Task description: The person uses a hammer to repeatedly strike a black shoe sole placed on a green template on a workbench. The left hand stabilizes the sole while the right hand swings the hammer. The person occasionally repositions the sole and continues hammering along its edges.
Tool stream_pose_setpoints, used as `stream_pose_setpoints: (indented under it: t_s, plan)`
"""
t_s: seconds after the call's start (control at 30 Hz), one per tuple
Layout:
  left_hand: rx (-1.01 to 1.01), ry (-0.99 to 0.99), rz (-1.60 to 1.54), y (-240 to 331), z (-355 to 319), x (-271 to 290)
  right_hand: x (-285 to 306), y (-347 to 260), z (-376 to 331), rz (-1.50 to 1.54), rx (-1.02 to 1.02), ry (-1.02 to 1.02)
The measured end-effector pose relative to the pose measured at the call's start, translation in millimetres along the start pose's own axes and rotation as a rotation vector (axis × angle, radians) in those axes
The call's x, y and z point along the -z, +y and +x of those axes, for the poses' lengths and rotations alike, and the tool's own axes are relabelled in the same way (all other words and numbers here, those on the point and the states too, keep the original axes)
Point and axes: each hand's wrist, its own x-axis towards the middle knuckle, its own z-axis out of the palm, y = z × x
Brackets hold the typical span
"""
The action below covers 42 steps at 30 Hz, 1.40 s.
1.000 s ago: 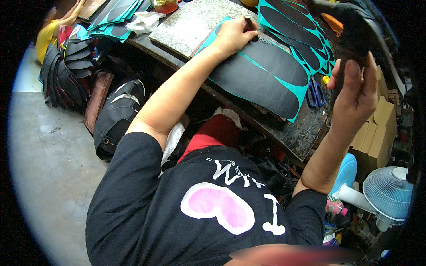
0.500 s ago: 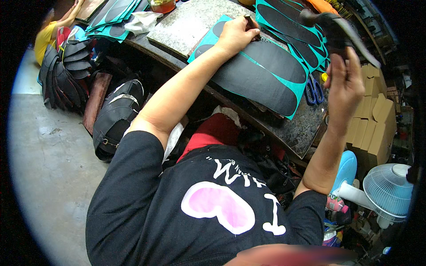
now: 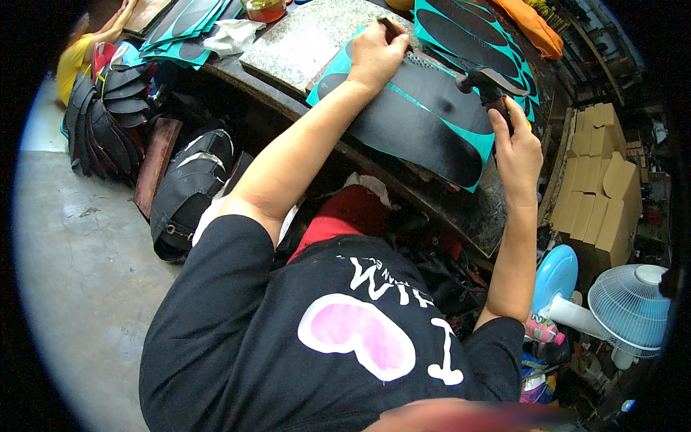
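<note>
My left hand point(image 3: 376, 61) is closed around a short dark punch point(image 3: 389, 29), upright near the upper edge of a teal sheet with black sole-shaped panels point(image 3: 432, 119). Along that edge, just right of the hand, runs a row of small marks or holes point(image 3: 430, 62). My right hand point(image 3: 520, 155) grips a hammer point(image 3: 493, 83) by its dark handle. Its metal head hangs over the right part of the sheet, apart from the punch. The punch's lower tip is hidden by my fingers.
The sheet lies partly on a pale stone slab point(image 3: 288, 54) on the dark workbench. More teal-and-black sheets point(image 3: 464, 32) lie behind, others point(image 3: 183, 32) at far left. Cardboard boxes point(image 3: 597, 209) and a blue fan point(image 3: 630, 309) stand right. A person in yellow point(image 3: 72, 57) is at far left.
The hammer has come down and leftward from its raised place at upper right, with my right hand. My left hand and the punch have shifted slightly left along the sheet's edge.
</note>
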Motion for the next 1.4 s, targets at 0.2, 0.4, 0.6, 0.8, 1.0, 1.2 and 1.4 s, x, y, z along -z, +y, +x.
stream_pose_setpoints:
  t_s: [0.2, 0.4, 0.6, 0.8, 1.0, 1.2, 1.4]
  plan:
    - [0.011, -0.125, 0.143, 6, -5, 0, 24, -27, 9, 0.163, 0.060, 0.075]
    - [-0.146, -0.097, 0.206, 17, -8, -2, 56, -54, 14, 0.590, 0.223, 0.309]
    - [-0.392, -0.170, 0.359, 16, -15, -10, -14, -37, 22, 0.098, -0.082, -0.002]
    - [0.214, 0.114, -0.686, 11, 12, 12, 9, 20, -34, 0.666, -0.307, -0.136]
    - [0.213, -0.083, -0.233, 20, -5, 119, 27, 19, -93, 0.783, -0.521, -0.181]
    - [0.437, -0.248, -0.356, 51, -74, 157, 20, 8, -103, 0.931, -0.549, -0.247]
    - [0.305, -0.100, -0.469, 87, -85, 128, 18, 1, -106, 0.885, -0.506, -0.229]
